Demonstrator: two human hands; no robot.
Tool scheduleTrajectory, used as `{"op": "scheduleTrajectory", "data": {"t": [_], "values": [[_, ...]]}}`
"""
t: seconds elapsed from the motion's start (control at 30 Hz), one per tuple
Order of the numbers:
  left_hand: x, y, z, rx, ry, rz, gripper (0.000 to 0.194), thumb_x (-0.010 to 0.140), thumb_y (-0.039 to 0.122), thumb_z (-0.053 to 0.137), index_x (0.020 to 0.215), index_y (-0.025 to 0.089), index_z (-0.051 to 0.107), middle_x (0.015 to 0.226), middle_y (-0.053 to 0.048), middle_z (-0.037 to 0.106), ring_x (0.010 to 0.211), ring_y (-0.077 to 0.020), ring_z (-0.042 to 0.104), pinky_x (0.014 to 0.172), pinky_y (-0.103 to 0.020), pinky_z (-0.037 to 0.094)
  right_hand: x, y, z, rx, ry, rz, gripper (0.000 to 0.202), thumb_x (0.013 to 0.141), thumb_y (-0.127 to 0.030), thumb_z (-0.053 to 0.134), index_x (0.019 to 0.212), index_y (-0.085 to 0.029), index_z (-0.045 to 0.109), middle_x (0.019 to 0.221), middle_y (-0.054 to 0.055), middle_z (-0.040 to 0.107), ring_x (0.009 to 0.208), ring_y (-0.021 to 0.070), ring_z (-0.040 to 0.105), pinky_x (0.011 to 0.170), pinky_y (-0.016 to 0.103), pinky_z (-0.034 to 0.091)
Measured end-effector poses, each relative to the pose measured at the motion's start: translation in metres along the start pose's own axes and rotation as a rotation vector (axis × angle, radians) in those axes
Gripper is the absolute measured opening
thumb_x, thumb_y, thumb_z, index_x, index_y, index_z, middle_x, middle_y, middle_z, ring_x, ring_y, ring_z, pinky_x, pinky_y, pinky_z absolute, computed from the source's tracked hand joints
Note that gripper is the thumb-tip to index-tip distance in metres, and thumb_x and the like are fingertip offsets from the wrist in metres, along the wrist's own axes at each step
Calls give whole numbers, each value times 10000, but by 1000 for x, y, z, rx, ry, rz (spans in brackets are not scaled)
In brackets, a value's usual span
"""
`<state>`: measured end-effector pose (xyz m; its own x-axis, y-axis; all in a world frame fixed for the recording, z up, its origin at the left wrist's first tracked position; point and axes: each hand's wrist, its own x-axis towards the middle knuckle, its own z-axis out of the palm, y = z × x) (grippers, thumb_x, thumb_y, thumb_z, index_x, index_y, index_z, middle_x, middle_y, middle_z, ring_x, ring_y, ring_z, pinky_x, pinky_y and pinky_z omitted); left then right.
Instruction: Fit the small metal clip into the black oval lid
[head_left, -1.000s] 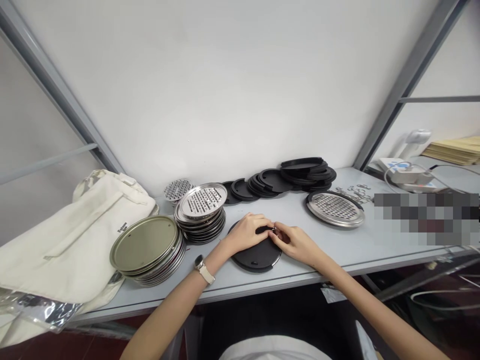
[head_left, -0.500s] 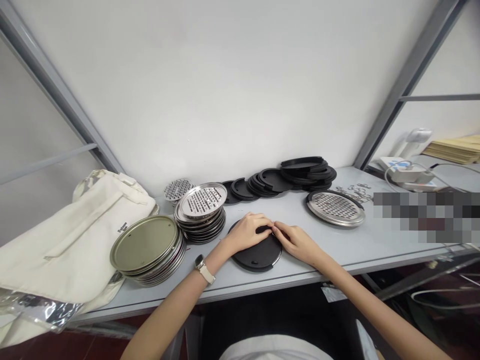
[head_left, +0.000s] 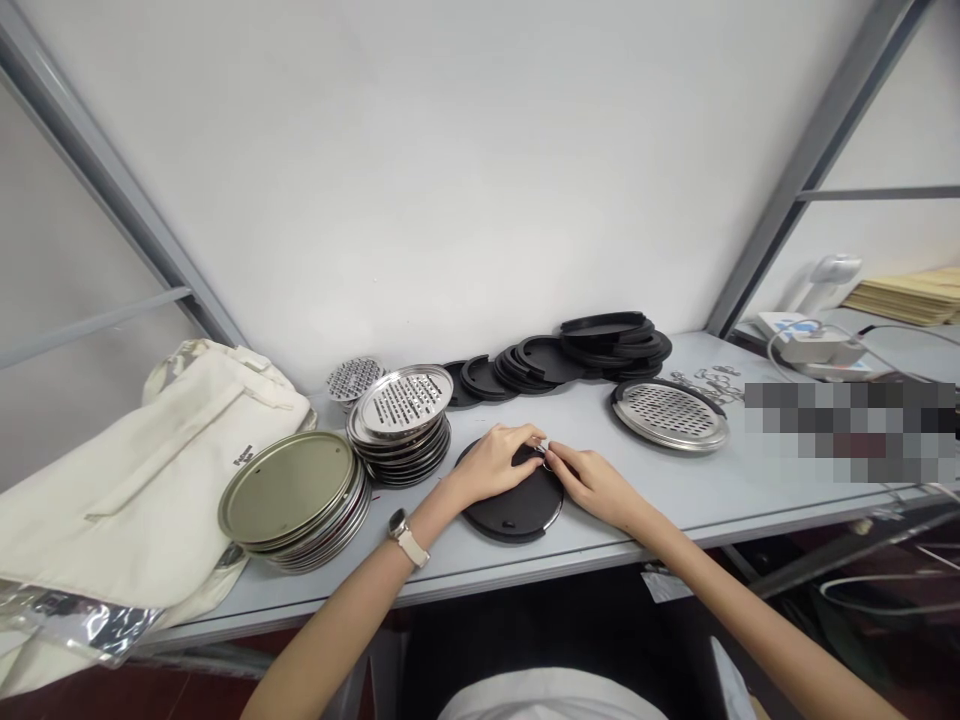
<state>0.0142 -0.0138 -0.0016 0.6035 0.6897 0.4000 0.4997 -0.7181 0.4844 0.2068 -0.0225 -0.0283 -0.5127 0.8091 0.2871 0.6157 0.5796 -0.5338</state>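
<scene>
A round black disc (head_left: 516, 508) lies flat on the grey table near its front edge. My left hand (head_left: 501, 462), with a watch on the wrist, rests over the disc's upper part, its fingers curved to the right edge. My right hand (head_left: 592, 482) meets it there, thumb and forefinger pinched together. Between the fingertips of both hands shows a small shiny metal piece (head_left: 543, 456), mostly hidden; it looks like a clip or ring.
Olive lids (head_left: 289, 488) are stacked at left beside a cream bag (head_left: 142, 470). Behind my hands are grater plates (head_left: 406, 402) and black discs (head_left: 551, 360). At right lie a round grater (head_left: 670, 415) and metal clips (head_left: 712, 383).
The fingers of my left hand have lifted slightly at the tips, and the shiny metal piece between the hands shows more. The disc stays in place.
</scene>
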Motion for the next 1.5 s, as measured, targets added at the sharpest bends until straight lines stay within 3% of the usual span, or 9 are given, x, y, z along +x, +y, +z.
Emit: {"op": "scheduleTrajectory", "data": {"t": [1.03, 1.5], "values": [[-3, 0, 1, -127, 5, -14, 237, 849, 134, 532, 1078, 192, 523, 1047, -43, 610, 999, -170, 579, 906, -288, 453, 0, 0, 0, -15, 23, 18, 326, 967, -332, 264, 804, -211, 518, 621, 8, 582, 553, 165, 558, 556, 253, 358], [-3, 2, 0, -163, 10, 3, 229, 850, 131, 527, 1074, 181, 532, 1047, -41, 617, 997, -163, 585, 902, -276, 453, -2, -2, 2, 12, 118, -1, 244, 953, -319, 303, 790, -220, 455, 596, -9, 524, 508, 147, 500, 531, 244, 333]]}}
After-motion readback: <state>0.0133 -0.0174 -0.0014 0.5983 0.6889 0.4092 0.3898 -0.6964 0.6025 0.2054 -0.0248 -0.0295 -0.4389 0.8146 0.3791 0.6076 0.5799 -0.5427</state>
